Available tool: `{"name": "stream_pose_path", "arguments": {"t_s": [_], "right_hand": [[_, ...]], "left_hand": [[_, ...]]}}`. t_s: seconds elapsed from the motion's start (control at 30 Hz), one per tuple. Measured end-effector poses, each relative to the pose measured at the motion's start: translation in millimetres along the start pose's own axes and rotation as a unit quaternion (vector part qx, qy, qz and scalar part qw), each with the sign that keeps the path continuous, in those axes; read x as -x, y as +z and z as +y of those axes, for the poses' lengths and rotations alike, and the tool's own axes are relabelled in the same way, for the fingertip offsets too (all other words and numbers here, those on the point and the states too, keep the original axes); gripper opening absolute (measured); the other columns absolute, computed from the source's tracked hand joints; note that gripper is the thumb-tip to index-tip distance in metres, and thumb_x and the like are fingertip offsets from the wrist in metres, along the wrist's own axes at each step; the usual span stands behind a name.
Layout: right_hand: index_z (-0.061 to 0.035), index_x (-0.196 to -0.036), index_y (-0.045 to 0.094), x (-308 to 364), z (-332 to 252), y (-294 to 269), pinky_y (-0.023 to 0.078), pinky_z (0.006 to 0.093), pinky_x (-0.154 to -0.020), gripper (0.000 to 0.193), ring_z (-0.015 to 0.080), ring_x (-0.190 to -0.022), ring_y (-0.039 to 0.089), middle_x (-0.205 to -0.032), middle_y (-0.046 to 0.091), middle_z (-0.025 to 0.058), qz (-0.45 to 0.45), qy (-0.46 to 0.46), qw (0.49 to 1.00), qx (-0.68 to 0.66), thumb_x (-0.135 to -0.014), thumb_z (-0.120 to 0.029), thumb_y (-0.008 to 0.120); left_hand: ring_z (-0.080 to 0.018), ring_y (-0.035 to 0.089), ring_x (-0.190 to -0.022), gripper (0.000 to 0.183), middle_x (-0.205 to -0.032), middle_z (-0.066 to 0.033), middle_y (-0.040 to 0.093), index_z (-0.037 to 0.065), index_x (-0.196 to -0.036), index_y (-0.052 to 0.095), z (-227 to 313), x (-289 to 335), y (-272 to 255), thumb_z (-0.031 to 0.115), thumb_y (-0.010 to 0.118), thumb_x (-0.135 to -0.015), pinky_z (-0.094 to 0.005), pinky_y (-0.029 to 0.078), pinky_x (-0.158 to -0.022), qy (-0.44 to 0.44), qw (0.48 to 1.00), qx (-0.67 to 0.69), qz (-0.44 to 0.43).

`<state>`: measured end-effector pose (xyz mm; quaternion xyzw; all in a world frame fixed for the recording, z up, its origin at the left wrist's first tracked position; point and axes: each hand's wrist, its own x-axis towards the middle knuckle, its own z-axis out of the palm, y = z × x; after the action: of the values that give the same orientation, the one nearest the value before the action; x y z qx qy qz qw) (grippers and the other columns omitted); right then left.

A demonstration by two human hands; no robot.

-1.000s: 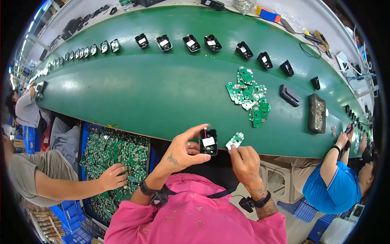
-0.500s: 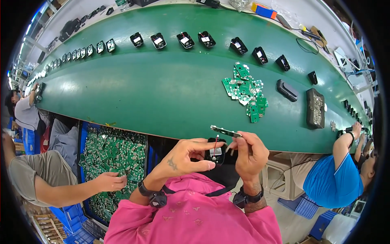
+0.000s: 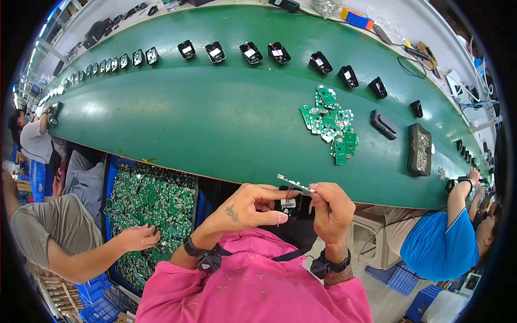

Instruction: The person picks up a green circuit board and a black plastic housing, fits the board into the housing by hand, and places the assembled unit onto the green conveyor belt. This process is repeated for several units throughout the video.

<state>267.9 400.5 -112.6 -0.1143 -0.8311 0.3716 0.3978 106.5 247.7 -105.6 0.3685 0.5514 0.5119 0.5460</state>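
Note:
My left hand (image 3: 249, 208) grips a small black plastic housing (image 3: 293, 211), thumb and fingers at its left side. A silvery-white part (image 3: 288, 203) sits inside the housing, and a thin red wire (image 3: 288, 191) rises from it toward the board. Pinched between my right thumb and fingers is a narrow circuit board (image 3: 295, 183), tilted almost edge-on just above the housing. My right hand (image 3: 332, 210) is to the right of the housing. Whether the wire touches the board cannot be made out.
Green circuit boards (image 3: 331, 124) lie piled on the green table (image 3: 215, 118). Beyond them stands a row of black housings (image 3: 251, 53). A black case (image 3: 384, 125) and a dark tray of small metal parts (image 3: 420, 149) are to the right. A co-worker's hand (image 3: 139, 237) is over a board-filled bin (image 3: 156, 199).
My right hand has turned the circuit board, so its pale component side now shows and its left end sits higher. The co-worker's hand at left has moved slightly left.

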Motion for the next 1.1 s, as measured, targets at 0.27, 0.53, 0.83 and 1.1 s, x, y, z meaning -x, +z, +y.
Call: {"name": "stream_pose_path", "arguments": {"t_s": [0.27,0.53,0.83,1.1], "right_hand": [[0.0019,-0.098,0.068,-5,1,-13,0.052,0.0337,-0.059,0.029,0.0253,-0.069,0.065,-0.091,0.07,0.0113,-0.057,-0.119,0.99,0.054,-0.071,0.01,0.074],[0.0025,-0.101,0.068,1,1,-23,0.051,0.0338,-0.058,0.033,0.0246,-0.067,0.065,-0.091,0.069,0.0119,-0.067,-0.116,0.99,0.049,-0.069,0.012,0.072],[0.0022,-0.1,0.068,1,1,-24,0.051,0.0347,-0.059,0.032,0.0249,-0.067,0.065,-0.09,0.069,0.0116,-0.056,-0.089,0.994,0.022,-0.07,0.011,0.073],[-0.0001,-0.099,0.069,-1,3,-30,0.051,0.0348,-0.062,0.033,0.0252,-0.076,0.065,-0.092,0.071,0.0093,-0.13,-0.172,0.974,0.075,-0.067,0.005,0.073]], "left_hand": [[-0.0108,0.064,-0.095,0.046,-0.12,-0.0075,0.064,-0.002,-0.13,0.063,4,-4,-2,0.007,0.072,-0.086,-0.0259,0.055,-0.08,-0.049,0.992,0.106,-0.041],[-0.0153,0.07,-0.082,0.042,-0.113,-0.0088,0.065,-0.003,-0.134,0.059,3,-4,3,0.012,0.065,-0.095,-0.0279,0.059,-0.072,-0.067,0.989,0.105,-0.079],[-0.0175,0.071,-0.075,0.041,-0.118,-0.0137,0.065,-0.001,-0.135,0.059,5,-10,2,0.013,0.064,-0.097,-0.0275,0.06,-0.067,-0.094,0.989,0.052,-0.099],[-0.0204,0.069,-0.093,0.071,-0.138,-0.0192,0.049,0.003,-0.151,0.034,-2,-7,12,0.006,0.069,-0.089,-0.0342,0.063,-0.079,-0.059,0.966,0.253,-0.01]]}}
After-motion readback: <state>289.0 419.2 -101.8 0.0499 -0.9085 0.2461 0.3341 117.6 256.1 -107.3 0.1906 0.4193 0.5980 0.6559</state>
